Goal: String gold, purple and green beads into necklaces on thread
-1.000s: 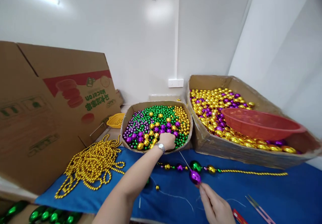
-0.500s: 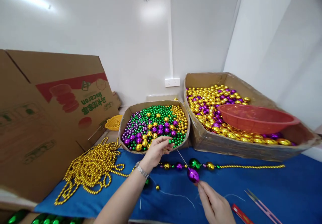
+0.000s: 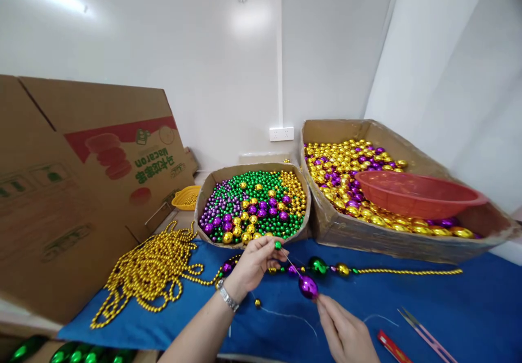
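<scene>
My left hand (image 3: 261, 260), with a watch on the wrist, pinches a small green bead (image 3: 278, 245) just in front of the bead box. The bead is at the upper end of a thin needle or wire (image 3: 292, 263), which runs down to a large purple bead (image 3: 308, 286). My right hand (image 3: 345, 327) grips the lower end by the purple bead, fingers pinched together; what exactly they hold there is hidden. Behind both hands, a strand of mixed beads with a large green bead (image 3: 317, 266) and a gold twisted cord (image 3: 408, 270) lies on the blue cloth (image 3: 408, 303).
A cardboard box of small beads (image 3: 198, 211) stands ahead. Right of it, a larger box (image 3: 367, 238) holds gold and purple beads and a red basket (image 3: 420, 194). Gold bead chains (image 3: 155, 270) pile at left. Pink-handled tweezers (image 3: 428, 336) and a red box cutter (image 3: 392, 346) lie at right.
My left hand has come down and toward me from the bead box with the green bead, meeting the needle's upper end. The purple bead has shifted slightly left.
</scene>
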{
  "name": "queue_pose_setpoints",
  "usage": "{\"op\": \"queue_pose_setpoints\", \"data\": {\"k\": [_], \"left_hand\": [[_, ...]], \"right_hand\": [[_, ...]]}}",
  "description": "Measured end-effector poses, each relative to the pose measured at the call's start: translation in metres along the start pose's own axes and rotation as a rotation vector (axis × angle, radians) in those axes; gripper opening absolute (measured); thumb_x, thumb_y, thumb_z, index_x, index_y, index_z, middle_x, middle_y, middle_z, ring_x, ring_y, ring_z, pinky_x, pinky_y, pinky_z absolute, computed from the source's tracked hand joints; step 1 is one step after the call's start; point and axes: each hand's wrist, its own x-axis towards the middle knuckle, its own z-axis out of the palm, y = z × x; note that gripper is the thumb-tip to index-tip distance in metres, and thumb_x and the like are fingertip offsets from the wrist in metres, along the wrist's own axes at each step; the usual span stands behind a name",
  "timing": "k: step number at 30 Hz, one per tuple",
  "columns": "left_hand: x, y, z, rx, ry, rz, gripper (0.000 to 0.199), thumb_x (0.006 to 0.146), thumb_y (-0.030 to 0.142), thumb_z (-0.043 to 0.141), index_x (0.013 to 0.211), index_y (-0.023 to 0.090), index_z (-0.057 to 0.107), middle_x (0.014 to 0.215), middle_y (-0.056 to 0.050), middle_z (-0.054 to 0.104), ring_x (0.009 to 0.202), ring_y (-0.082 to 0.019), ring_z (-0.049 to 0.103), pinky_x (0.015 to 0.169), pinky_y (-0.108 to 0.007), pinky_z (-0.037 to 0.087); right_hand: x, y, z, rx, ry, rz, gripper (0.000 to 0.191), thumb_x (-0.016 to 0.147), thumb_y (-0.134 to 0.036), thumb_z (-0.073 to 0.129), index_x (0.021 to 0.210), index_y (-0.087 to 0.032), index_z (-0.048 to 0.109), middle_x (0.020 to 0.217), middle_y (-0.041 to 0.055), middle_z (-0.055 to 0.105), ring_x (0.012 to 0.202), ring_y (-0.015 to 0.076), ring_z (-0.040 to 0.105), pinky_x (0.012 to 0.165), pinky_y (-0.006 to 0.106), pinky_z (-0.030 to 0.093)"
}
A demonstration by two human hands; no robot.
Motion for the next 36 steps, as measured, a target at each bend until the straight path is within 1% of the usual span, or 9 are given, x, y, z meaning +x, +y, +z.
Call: {"op": "queue_pose_setpoints", "data": {"k": [4, 7, 11, 14, 17, 21, 24, 27, 36], "left_hand": [[0.001, 0.01, 0.0, 0.402, -0.043, 0.09, 0.037, 0.082, 0.039, 0.06, 0.111, 0.018, 0.065, 0.096, -0.011, 0.069, 0.086, -0.021, 0.064, 0.066, -0.026, 0.047], [0.019, 0.015, -0.008, 0.838, 0.058, 0.259, 0.039, 0.085, 0.038, 0.054, 0.12, 0.023, 0.059, 0.11, -0.01, 0.064, 0.099, -0.025, 0.058, 0.084, -0.034, 0.044], [0.055, 0.01, -0.025, 1.192, 0.092, 0.293, 0.015, 0.07, 0.027, 0.071, 0.084, 0.021, 0.071, 0.09, -0.012, 0.066, 0.101, -0.032, 0.055, 0.098, -0.045, 0.032], [0.072, 0.005, -0.032, 1.185, 0.053, 0.253, 0.009, 0.061, 0.019, 0.076, 0.063, 0.019, 0.067, 0.072, -0.009, 0.063, 0.09, -0.033, 0.059, 0.094, -0.047, 0.034], [0.072, 0.003, -0.032, 1.155, 0.036, 0.259, 0.011, 0.069, 0.024, 0.069, 0.079, 0.019, 0.068, 0.087, -0.009, 0.065, 0.091, -0.028, 0.059, 0.09, -0.042, 0.039], [0.048, 0.006, -0.028, 0.888, -0.02, 0.257, 0.034, 0.081, 0.034, 0.06, 0.11, 0.018, 0.059, 0.104, -0.008, 0.064, 0.092, -0.02, 0.059, 0.08, -0.03, 0.045], [0.027, 0.005, -0.027, 0.582, -0.068, 0.205, 0.039, 0.075, 0.035, 0.068, 0.108, 0.016, 0.06, 0.097, -0.007, 0.064, 0.085, -0.017, 0.058, 0.076, -0.028, 0.046], [0.014, 0.002, -0.028, 0.462, -0.075, 0.175, 0.043, 0.07, 0.033, 0.074, 0.108, 0.016, 0.062, 0.097, -0.006, 0.064, 0.085, -0.017, 0.058, 0.075, -0.027, 0.046], [0.004, 0.008, -0.025, 0.729, -0.088, 0.345, 0.042, 0.071, 0.034, 0.074, 0.11, 0.02, 0.067, 0.104, -0.009, 0.061, 0.091, -0.021, 0.058, 0.081, -0.031, 0.046]], "right_hand": [[0.001, 0.0, 0.0, -0.014, 0.008, -0.001, 0.036, 0.097, -0.033, 0.033, 0.097, -0.017, 0.065, 0.086, 0.0093, 0.073, 0.075, 0.0179, 0.071, 0.065, 0.022, 0.057], [0.001, 0.002, -0.001, -0.023, 0.012, 0.038, 0.036, 0.097, -0.035, 0.034, 0.096, -0.017, 0.065, 0.086, 0.01, 0.073, 0.076, 0.0187, 0.071, 0.066, 0.021, 0.056], [-0.001, 0.006, -0.001, -0.021, 0.01, 0.051, 0.039, 0.097, -0.038, 0.033, 0.095, -0.017, 0.066, 0.084, 0.0105, 0.073, 0.073, 0.0191, 0.072, 0.063, 0.02, 0.056], [-0.002, 0.008, -0.002, -0.008, 0.005, 0.049, 0.04, 0.097, -0.038, 0.033, 0.094, -0.017, 0.066, 0.082, 0.0108, 0.073, 0.072, 0.0189, 0.072, 0.062, 0.019, 0.056], [-0.004, 0.007, -0.002, -0.001, 0.004, 0.047, 0.037, 0.097, -0.035, 0.034, 0.095, -0.017, 0.065, 0.083, 0.0105, 0.073, 0.071, 0.0181, 0.072, 0.061, 0.018, 0.056], [-0.005, 0.005, 0.0, -0.001, 0.003, 0.044, 0.032, 0.097, -0.031, 0.036, 0.096, -0.016, 0.064, 0.085, 0.0104, 0.073, 0.074, 0.0181, 0.072, 0.064, 0.019, 0.056], [-0.005, 0.003, 0.002, 0.003, -0.005, 0.038, 0.032, 0.097, -0.03, 0.036, 0.095, -0.015, 0.064, 0.086, 0.0114, 0.073, 0.073, 0.018, 0.071, 0.064, 0.019, 0.055], [-0.006, 0.0, 0.003, 0.015, -0.018, 0.032, 0.031, 0.096, -0.029, 0.036, 0.096, -0.015, 0.064, 0.087, 0.0116, 0.073, 0.073, 0.0177, 0.071, 0.064, 0.019, 0.055], [-0.007, 0.008, 0.003, -0.073, -0.024, -0.048, 0.03, 0.095, -0.024, 0.036, 0.1, -0.017, 0.065, 0.086, 0.0075, 0.073, 0.073, 0.0182, 0.071, 0.063, 0.023, 0.057]]}}
